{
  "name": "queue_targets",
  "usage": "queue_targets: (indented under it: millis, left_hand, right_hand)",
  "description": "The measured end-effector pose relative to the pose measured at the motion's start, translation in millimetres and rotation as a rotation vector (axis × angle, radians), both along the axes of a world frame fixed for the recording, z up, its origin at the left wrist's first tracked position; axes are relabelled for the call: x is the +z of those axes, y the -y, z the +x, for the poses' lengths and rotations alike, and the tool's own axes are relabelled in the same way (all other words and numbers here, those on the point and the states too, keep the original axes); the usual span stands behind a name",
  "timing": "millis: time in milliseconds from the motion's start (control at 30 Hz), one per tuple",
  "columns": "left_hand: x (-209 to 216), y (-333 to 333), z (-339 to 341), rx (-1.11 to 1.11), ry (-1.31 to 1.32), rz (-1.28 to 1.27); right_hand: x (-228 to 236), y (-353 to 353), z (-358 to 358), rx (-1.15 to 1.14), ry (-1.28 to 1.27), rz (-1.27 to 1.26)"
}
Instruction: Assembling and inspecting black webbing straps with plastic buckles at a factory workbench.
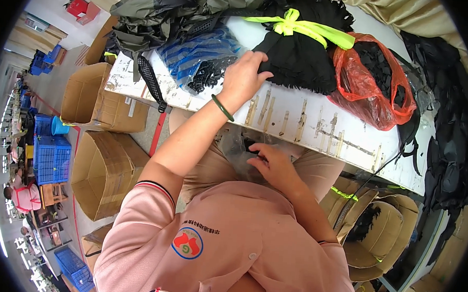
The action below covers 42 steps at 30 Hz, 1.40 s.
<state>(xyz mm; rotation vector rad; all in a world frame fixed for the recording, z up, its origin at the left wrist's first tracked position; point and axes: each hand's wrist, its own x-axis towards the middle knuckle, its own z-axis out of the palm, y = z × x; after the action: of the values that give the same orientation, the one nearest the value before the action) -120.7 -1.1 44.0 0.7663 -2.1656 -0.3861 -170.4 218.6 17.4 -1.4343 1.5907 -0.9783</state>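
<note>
A worn white tabletop (pixel 284 118) spans the view, its near edge marked with strips of old tape. Along its far left edge lies a heap of dark grey-green fabric (pixel 162 5). Cardboard boxes (pixel 104 173) stand on the floor beyond the left corner. Near the middle of the tabletop is a black fringed bundle (pixel 295 61), its cut ends toward the near edge. Toward the right corner sits a red plastic bag (pixel 378 109) with black pieces inside; left of the bundle, a clear bag (pixel 202 50) shows blue strips and small black parts. The left hand (pixel 243 78) is at the bundle's left side, its grip partly open, thumb spread from the fingers. Below the near edge, the right hand (pixel 273 163) is half curled beside clear plastic (pixel 233 152) over the lap; I cannot tell what its grip has hold of. A bright yellow band (pixel 316 31) ties the bundle.
</note>
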Motion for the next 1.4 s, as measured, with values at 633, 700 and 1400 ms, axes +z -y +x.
queue_targets:
  millis: [633,700,1400]
  left_hand:
    - [17,-84,48,-0.47,0.221,0.157]
    - [0,-103,56,-0.604,0.369,0.113]
    - [-42,15,91,-0.063,0.355,0.371]
  right_hand:
    - [7,42,-51,-0.291,0.901,0.143]
    - [36,57,-50,-0.258,0.625,0.229]
    - [-17,19,-13,-0.22,0.476,0.024]
